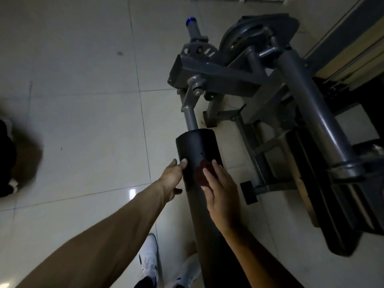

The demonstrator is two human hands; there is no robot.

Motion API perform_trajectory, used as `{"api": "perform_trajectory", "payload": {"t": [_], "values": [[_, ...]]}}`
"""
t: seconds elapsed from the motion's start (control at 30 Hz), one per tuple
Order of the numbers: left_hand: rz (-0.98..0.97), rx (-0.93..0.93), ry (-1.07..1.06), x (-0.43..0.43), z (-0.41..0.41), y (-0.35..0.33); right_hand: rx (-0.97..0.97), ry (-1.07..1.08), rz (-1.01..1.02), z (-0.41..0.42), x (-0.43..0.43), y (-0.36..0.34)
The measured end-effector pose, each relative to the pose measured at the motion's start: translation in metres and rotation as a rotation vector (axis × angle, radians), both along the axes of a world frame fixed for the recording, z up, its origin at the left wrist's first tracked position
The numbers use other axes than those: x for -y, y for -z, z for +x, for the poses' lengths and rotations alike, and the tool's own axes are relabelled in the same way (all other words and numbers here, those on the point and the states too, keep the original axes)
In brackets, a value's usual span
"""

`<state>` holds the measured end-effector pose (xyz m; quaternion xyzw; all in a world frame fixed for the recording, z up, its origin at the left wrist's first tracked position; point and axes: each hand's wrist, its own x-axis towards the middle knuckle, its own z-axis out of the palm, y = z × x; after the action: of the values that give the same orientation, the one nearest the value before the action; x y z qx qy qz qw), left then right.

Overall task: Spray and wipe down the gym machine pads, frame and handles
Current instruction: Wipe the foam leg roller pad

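1. The tiled floor (83, 121) spread under everything, with a dark blurred shape (18, 159) at its left edge.
2. The grey machine frame (307, 113) stood on the right, its bars crowding close beside the pad.
3. The black roller pad (197, 146) ran down the middle.
4. The left hand (172, 177) curled round the pad's left side, while the right hand (221, 192) lay flat-fingered on top.
5. White shoes (148, 260) stood below.
6. A dark red cloth (201, 174) was pressed to the pad under the right hand's fingers.
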<state>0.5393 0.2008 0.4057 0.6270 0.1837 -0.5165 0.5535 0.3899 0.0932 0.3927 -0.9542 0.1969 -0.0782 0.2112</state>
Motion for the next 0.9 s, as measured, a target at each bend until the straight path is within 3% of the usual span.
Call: {"api": "perform_trajectory", "payload": {"t": [0.1,0.33,0.67,0.8,0.9], "values": [[-0.099,-0.038,0.048,0.002,-0.003,0.006,0.080,-0.002,-0.072,0.030,0.014,0.003],[-0.086,-0.029,0.036,0.000,-0.006,0.007,0.068,0.068,-0.027,0.150,0.038,-0.007],[-0.099,0.013,0.085,-0.005,-0.005,0.014,0.016,-0.149,-0.085,0.016,0.026,-0.006],[-0.158,-0.038,0.065,-0.012,-0.002,0.016,0.066,-0.353,-0.072,0.021,0.030,0.001],[-0.147,-0.023,0.048,-0.012,-0.002,0.014,0.087,-0.328,-0.126,0.056,0.037,0.005]]}}
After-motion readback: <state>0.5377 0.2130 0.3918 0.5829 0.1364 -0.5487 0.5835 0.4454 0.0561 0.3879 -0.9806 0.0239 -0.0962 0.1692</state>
